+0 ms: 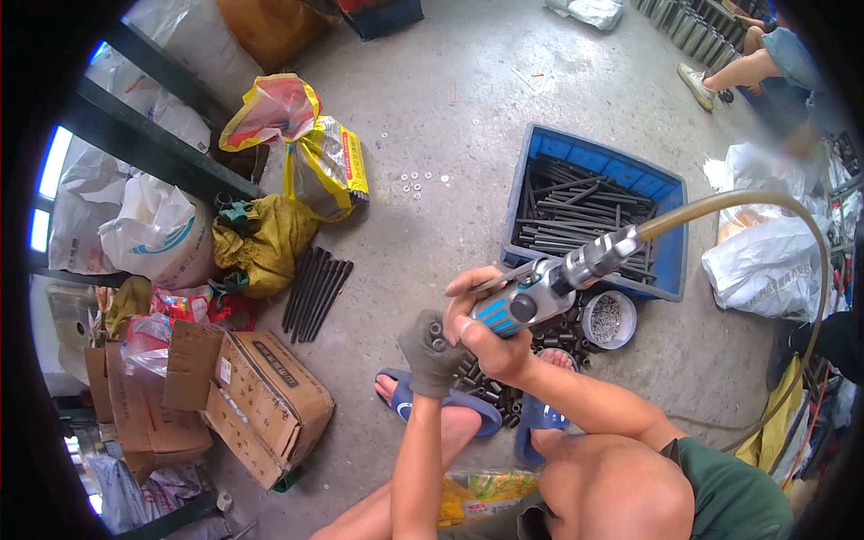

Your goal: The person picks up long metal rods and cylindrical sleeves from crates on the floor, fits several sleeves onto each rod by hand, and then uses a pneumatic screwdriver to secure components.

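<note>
My left hand (427, 362), in a grey work glove, is closed around a few short dark sleeves (437, 331), their round ends facing up. Bare fingers of my right hand (493, 349) wrap the blue-and-grey grip of an air tool (529, 301). From its metal end fitting a tan hose (772, 200) curves away to the right. The tool's front end is close to the left hand; whether it touches a sleeve I cannot tell. Beneath both hands, a heap of short black sleeves (493, 389) lies on the floor between my slippered feet.
A blue crate (670, 261) of long dark rods stands ahead on the right, beside a white bowl (630, 335) of small metal pieces. Dark rods (315, 297), an open cardboard box (270, 396) and sacks lie left. Small washers (414, 186) dot the floor. Another person's leg (742, 72) shows far right.
</note>
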### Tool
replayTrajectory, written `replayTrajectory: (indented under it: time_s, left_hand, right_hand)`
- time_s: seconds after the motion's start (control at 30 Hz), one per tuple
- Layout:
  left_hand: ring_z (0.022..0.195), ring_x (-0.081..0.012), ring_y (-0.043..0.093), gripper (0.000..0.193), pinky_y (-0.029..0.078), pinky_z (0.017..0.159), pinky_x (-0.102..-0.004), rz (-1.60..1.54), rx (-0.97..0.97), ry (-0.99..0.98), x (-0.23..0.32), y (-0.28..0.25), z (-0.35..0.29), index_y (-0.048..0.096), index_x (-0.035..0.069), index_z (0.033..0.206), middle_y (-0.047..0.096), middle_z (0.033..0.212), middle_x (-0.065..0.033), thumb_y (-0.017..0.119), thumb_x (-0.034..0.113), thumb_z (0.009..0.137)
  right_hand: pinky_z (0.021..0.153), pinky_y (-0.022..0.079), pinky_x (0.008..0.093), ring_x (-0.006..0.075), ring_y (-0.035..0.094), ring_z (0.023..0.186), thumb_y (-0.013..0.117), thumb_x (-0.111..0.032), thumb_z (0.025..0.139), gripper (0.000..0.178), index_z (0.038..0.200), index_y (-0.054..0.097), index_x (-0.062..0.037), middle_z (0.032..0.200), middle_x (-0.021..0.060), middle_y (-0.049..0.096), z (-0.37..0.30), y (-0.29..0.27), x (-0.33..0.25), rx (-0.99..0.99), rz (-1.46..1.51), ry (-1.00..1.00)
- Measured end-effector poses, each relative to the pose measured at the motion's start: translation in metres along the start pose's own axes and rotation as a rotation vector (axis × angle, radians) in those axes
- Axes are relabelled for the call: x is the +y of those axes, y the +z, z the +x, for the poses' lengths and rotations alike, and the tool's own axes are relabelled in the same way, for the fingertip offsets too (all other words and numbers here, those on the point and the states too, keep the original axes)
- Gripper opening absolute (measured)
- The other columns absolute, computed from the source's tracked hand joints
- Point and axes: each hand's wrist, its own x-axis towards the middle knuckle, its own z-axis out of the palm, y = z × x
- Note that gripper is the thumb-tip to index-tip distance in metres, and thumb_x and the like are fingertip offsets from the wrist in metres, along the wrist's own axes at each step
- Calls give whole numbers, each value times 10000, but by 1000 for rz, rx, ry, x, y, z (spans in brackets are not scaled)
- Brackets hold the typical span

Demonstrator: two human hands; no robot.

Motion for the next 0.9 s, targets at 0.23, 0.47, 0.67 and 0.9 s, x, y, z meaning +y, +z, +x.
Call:
replayTrajectory:
  time_s: [0.23, 0.47, 0.67, 0.9]
  left_hand:
    - [548, -343, 604, 309, 493, 544, -412, 71, -51, 20, 4, 5, 0, 616, 83, 781, 609, 656, -175, 821, 312, 821]
    - [652, -375, 668, 261, 532, 616, -420, -16, -113, -18, 0, 16, -7, 665, 91, 858, 688, 754, -170, 822, 295, 813]
    - [706, -396, 698, 236, 541, 633, -429, 14, -88, 8, 11, 10, -1, 680, 88, 895, 704, 790, -181, 804, 276, 826]
    - [615, -389, 649, 252, 510, 576, -424, 91, -47, 51, 20, 10, 8, 657, 81, 860, 652, 688, -163, 809, 279, 825]
  right_hand:
    - [680, 509, 341, 169, 583, 681, 629, -54, 885, 274, 1106, 468, -32, 802, 71, 564, 0, -6, 5, 14, -3, 16]
    - [725, 527, 287, 120, 618, 794, 639, -11, 917, 277, 1166, 520, -34, 873, 60, 620, -8, -20, 24, 9, -16, 19]
    - [712, 530, 289, 124, 623, 780, 640, 2, 906, 264, 1146, 535, -23, 896, 70, 612, -5, -16, 29, 43, 115, -13]
    - [723, 502, 290, 134, 604, 753, 630, -20, 890, 316, 1191, 536, -1, 838, 59, 616, 2, -12, 23, 42, -60, -15]
